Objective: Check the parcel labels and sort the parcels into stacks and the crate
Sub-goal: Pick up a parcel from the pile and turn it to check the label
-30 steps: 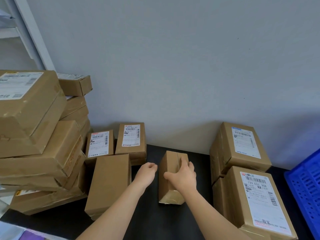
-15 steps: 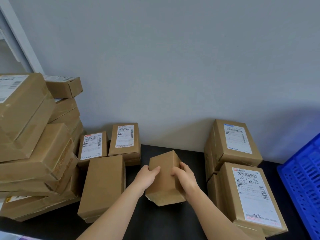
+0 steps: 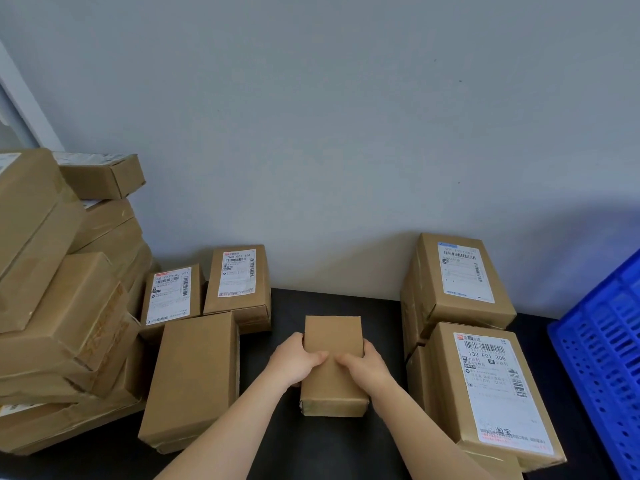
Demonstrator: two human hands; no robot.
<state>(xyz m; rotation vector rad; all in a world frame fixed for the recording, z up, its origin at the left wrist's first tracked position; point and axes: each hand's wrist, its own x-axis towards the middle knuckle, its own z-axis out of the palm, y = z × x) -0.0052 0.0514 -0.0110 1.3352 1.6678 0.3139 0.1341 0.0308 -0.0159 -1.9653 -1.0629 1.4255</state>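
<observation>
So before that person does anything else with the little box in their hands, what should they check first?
1. Grip: left hand and right hand both hold the small parcel by its sides. Ok.
2. Label readable: the face turned up is plain cardboard. Not ok.
3. Destination known: cannot tell without a label.
4. Room in the blue crate: only its wall shows. Cannot tell.
5. Space to turn the parcel over: bare black table lies around it. Ok.

Left hand [image 3: 298, 362], right hand [image 3: 364, 368], both curled.
</observation>
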